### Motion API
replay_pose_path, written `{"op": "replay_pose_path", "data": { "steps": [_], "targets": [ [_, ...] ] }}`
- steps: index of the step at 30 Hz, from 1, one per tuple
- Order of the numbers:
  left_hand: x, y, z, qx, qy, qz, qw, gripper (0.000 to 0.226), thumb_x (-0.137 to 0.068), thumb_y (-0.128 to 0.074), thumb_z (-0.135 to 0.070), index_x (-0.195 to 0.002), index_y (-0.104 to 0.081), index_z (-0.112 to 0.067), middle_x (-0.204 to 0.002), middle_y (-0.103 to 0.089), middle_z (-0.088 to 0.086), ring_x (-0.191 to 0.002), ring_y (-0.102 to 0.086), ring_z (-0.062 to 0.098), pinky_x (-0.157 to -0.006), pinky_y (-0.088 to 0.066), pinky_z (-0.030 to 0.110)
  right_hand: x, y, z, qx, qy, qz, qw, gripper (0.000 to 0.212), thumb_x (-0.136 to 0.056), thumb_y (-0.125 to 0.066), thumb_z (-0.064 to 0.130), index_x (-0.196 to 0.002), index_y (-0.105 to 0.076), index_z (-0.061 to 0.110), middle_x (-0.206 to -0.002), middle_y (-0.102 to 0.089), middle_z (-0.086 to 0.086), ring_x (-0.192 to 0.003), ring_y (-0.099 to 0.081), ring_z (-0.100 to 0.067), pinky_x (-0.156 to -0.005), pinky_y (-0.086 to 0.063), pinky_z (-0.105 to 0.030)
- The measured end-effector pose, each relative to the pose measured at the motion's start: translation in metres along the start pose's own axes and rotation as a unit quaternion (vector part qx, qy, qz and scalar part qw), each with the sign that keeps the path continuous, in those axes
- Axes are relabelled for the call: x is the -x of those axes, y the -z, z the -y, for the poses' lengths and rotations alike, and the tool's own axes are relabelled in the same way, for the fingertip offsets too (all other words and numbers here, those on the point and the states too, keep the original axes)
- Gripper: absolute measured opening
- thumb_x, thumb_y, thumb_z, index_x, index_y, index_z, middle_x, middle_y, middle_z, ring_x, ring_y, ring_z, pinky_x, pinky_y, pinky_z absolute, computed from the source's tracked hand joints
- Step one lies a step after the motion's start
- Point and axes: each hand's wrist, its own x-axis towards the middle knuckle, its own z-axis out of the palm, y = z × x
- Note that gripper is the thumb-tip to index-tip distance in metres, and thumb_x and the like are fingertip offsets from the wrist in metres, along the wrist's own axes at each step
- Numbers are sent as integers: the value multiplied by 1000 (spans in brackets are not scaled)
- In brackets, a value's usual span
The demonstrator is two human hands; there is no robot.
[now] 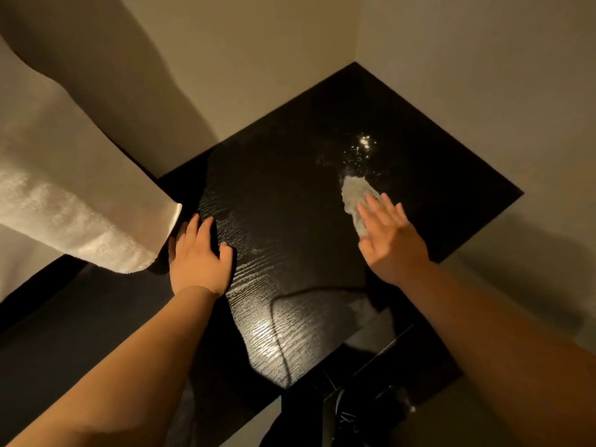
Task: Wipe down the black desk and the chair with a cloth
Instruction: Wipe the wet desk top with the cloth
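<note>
The black desk [300, 195] fills the middle of the view, its wood-grain top glossy and set into a corner of the walls. My right hand [392, 238] lies flat with straight fingers on a small pale cloth [354, 196], pressing it onto the desk's right half. The cloth sticks out beyond my fingertips toward the back. My left hand [198, 256] rests flat on the desk's left edge, fingers spread. The chair [371, 411] shows only as dark shapes below the desk's front edge.
A white towel [67, 208] hangs over the desk's left corner beside my left hand. Water drops [362, 146] glint on the desk behind the cloth. Walls close off the back and right sides. A dark ledge [64, 317] runs along the lower left.
</note>
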Motion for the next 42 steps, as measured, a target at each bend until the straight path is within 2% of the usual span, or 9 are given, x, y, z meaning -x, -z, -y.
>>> {"op": "replay_pose_path", "data": {
  "steps": [3, 10, 13, 17, 20, 24, 27, 36, 42],
  "targets": [
    [1, -2, -4, -3, 5, -8, 1000, 61, -98, -45, -42, -156, -41, -23, -169, -29, 8, -154, -27, 31, -128, -16, 55, 18, -7, 41, 21, -34, 11, 999, 79, -87, -21, 45, -160, -26, 16, -169, -16, -13, -156, -7, -36, -127, -5, -50],
    [27, -10, -38, 16, 25, 25, 999, 66, -98, -49, -40, -159, -38, -19, -171, -23, 14, -159, -14, 36, -128, -9, 59, 85, -34, 96, -3, 181, 80, 980, 73, -89, -35, 39, -159, -29, 19, -170, -15, -2, -158, 0, -25, -127, 2, -41],
    [38, -14, -57, 18, -1, 43, 999, 66, -100, -49, -43, -161, -33, -23, -173, -15, 11, -161, -6, 31, -129, -2, 58, 61, -17, 46, 23, 113, 55, 992, 81, -82, -34, 46, -159, -32, 20, -167, -25, -3, -157, -6, -27, -128, -2, -43],
    [40, -19, -87, 3, -71, 68, 995, 68, -99, -47, -51, -161, -31, -27, -174, -13, 7, -161, -5, 31, -128, 0, 59, 35, 6, -19, 37, -40, 32, 998, 87, -83, -11, 49, -163, -17, 17, -171, -10, -6, -157, 2, -29, -126, 6, -42],
    [35, -26, -113, -8, -138, 89, 986, 69, -99, -43, -55, -162, -27, -33, -175, -10, 6, -161, -1, 30, -128, 0, 59, 35, 6, -9, 41, -64, 36, 996, 81, -88, -16, 46, -163, -15, 15, -170, -6, -10, -157, 4, -33, -127, 2, -47],
    [18, -34, -142, -3, -124, 99, 987, 71, -98, -40, -59, -163, -23, -37, -175, -3, 3, -161, 4, 31, -125, 3, 66, 64, -10, 19, -23, 79, 23, 996, 74, -84, -43, 35, -155, -41, 12, -166, -28, -12, -155, -15, -36, -125, -16, -54],
    [1, -38, -158, -12, -131, 107, 986, 71, -98, -34, -63, -163, -16, -42, -176, 1, 1, -161, 8, 31, -124, 5, 69, 53, 1, -12, 3, 142, 56, 988, 75, -88, -37, 40, -159, -31, 18, -169, -18, -2, -158, -5, -25, -128, -3, -43],
    [-14, -42, -169, -25, -136, 79, 987, 75, -94, -31, -66, -164, -16, -41, -175, -2, -2, -161, 6, 28, -125, 4, 66, -7, 15, -67, 19, -109, -19, 994, 72, -95, -38, 41, -161, -24, 16, -169, -14, -12, -156, -6, -35, -127, -1, -47],
    [-34, -43, -178, -15, -114, 76, 991, 77, -94, -32, -65, -164, -15, -38, -176, -1, -4, -161, 7, 23, -126, 3, 64, 14, 2, -36, -7, 103, -11, 995, 66, -91, -43, 37, -155, -41, 25, -167, -25, -1, -157, -12, -26, -127, -13, -47]
  ]
}}
